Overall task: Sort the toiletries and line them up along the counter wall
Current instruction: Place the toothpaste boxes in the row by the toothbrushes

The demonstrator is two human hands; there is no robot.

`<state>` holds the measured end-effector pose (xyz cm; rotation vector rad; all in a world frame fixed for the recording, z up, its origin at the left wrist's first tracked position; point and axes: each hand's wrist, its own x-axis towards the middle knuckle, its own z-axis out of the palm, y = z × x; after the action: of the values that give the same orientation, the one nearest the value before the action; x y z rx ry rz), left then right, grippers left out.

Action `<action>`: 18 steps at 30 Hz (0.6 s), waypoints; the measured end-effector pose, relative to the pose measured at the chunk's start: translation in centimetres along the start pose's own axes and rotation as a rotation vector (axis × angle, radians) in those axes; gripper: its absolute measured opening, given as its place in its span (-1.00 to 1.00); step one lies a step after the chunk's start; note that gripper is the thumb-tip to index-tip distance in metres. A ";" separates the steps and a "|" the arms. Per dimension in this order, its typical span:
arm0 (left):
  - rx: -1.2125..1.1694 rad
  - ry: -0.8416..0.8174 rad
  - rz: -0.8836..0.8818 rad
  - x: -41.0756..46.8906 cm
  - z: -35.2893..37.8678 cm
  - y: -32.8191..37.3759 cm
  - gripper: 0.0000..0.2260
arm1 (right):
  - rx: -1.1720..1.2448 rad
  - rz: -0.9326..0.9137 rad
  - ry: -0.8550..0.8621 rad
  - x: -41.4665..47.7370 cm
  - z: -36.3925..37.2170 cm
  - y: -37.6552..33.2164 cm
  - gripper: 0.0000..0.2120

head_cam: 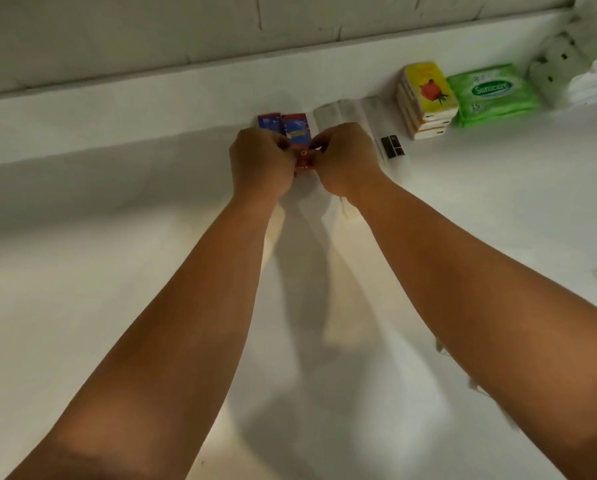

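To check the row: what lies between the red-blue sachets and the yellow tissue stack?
In the head view, white packets lie between the red-blue sachets and the yellow tissue stack, partly hidden by the right hand.

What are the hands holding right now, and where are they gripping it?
Both the left hand and right hand pinch a small red sachet, one on each side edge, just in front of the row along the wall.

Red-blue sachets upright against wall; white packets, yellow tissue stack, green wipes pack lined rightward
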<state>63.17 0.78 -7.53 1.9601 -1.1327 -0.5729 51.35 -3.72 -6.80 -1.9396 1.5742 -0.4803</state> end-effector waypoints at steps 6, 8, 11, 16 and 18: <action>0.137 0.015 0.077 0.9 0.5 -0.6 -0.83 | -0.095 -0.014 -0.009 0.7 0.9 0.0 -0.84; 0.194 0.018 0.103 1.2 0.8 -0.8 -0.78 | -0.167 -0.023 -0.013 1.0 1.1 0.1 -0.83; 0.256 0.030 0.117 1.7 1.1 -1.2 -0.75 | -0.291 -0.056 -0.010 1.0 1.3 0.0 -0.80; 0.291 0.031 0.118 1.6 1.2 -1.4 -0.74 | -0.359 -0.071 0.020 1.3 1.4 -0.1 -0.77; 0.276 0.046 0.129 1.3 1.0 -1.2 -0.74 | -0.358 -0.071 0.025 1.4 1.5 -0.1 -0.74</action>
<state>63.79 -0.40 -9.06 2.0993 -1.3558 -0.3144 52.69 -4.78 -8.00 -2.2682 1.7029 -0.2633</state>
